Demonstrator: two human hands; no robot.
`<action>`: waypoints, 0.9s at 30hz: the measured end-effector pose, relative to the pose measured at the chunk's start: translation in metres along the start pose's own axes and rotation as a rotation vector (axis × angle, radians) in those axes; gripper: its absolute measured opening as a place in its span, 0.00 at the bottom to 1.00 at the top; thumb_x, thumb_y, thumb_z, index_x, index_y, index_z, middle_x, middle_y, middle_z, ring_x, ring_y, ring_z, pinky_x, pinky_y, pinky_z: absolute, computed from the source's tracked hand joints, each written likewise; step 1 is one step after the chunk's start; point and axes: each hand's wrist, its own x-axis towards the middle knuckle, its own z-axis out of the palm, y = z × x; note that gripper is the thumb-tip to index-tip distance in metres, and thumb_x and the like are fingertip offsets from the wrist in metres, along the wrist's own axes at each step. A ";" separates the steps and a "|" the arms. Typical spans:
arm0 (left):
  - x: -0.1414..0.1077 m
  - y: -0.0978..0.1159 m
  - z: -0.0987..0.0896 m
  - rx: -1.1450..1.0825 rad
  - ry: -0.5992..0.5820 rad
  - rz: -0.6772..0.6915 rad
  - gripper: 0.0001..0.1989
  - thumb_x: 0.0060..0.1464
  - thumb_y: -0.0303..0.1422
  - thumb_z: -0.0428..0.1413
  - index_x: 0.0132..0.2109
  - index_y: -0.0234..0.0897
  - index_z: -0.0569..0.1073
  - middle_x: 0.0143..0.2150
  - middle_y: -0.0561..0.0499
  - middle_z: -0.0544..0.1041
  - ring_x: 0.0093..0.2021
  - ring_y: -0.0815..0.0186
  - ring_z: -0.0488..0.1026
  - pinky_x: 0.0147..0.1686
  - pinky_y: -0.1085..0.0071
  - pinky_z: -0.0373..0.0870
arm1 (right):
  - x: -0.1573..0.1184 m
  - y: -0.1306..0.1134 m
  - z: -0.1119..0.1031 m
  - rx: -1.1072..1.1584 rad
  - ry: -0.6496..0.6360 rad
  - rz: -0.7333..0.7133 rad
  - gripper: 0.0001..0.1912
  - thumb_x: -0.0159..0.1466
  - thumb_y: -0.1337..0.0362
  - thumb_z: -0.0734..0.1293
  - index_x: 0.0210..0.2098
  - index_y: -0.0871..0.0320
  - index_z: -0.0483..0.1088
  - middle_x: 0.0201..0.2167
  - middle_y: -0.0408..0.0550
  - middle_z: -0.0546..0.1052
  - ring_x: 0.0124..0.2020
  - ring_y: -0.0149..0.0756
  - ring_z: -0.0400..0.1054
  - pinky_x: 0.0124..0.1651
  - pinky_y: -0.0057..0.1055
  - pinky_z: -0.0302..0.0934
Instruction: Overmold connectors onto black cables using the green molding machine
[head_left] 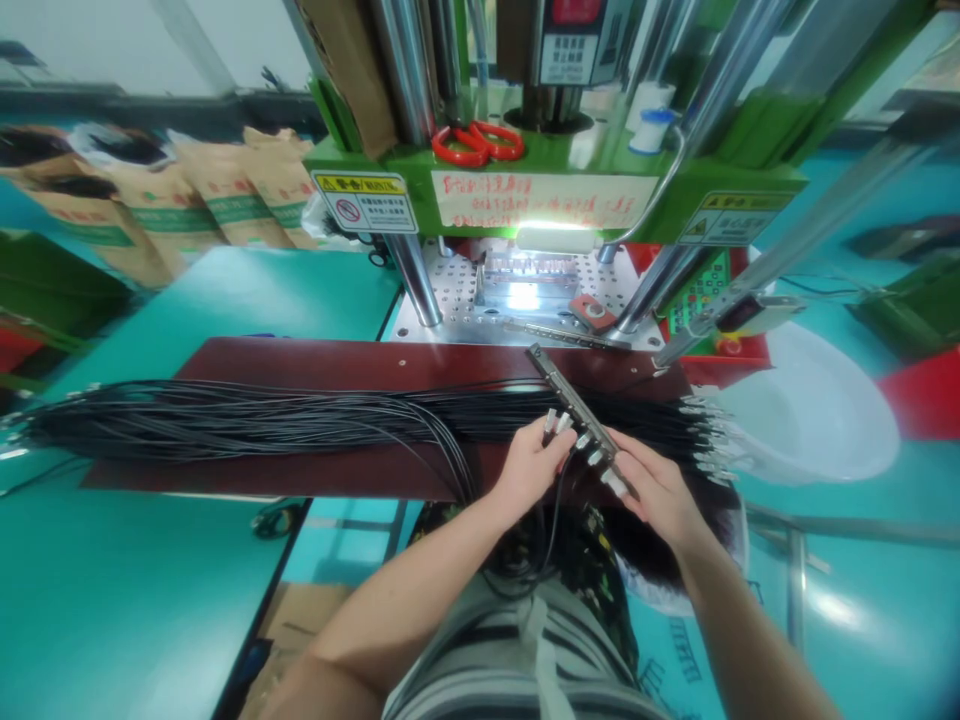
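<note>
Left hand pinches two silver-tipped black cables, right hand grips one long dark metal bar, frame centre.

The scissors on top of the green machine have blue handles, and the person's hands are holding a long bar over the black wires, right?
Not quite: the head view shows the scissors have red handles. The rest holds.

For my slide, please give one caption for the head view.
Both hands, left and right, fit cable plugs into a bar before a green press.
</note>
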 end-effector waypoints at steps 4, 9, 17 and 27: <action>0.001 0.005 0.001 -0.112 0.023 -0.150 0.18 0.42 0.43 0.59 0.22 0.35 0.61 0.13 0.61 0.56 0.12 0.80 0.49 0.12 0.79 0.43 | -0.001 -0.002 -0.001 -0.031 -0.019 -0.012 0.24 0.55 0.53 0.67 0.48 0.57 0.71 0.25 0.46 0.72 0.13 0.21 0.50 0.12 0.20 0.43; 0.001 0.014 -0.004 -0.230 -0.038 -0.236 0.19 0.36 0.44 0.62 0.21 0.33 0.64 0.11 0.62 0.54 0.10 0.81 0.46 0.10 0.79 0.40 | 0.000 -0.005 -0.002 -0.089 -0.064 -0.026 0.23 0.57 0.53 0.65 0.49 0.57 0.70 0.28 0.48 0.73 0.16 0.25 0.56 0.14 0.22 0.49; 0.002 0.007 -0.008 -0.127 -0.015 -0.150 0.19 0.40 0.44 0.60 0.21 0.34 0.63 0.11 0.62 0.55 0.10 0.79 0.49 0.11 0.78 0.43 | -0.001 -0.007 -0.001 -0.362 -0.109 -0.176 0.23 0.60 0.54 0.62 0.52 0.55 0.68 0.26 0.46 0.73 0.21 0.31 0.62 0.24 0.27 0.60; -0.002 0.010 -0.029 0.117 0.204 0.128 0.17 0.57 0.44 0.42 0.33 0.36 0.65 0.14 0.60 0.57 0.14 0.74 0.54 0.18 0.77 0.52 | -0.001 -0.007 0.000 0.063 0.005 0.111 0.22 0.52 0.53 0.70 0.46 0.52 0.72 0.34 0.47 0.74 0.29 0.31 0.67 0.26 0.24 0.63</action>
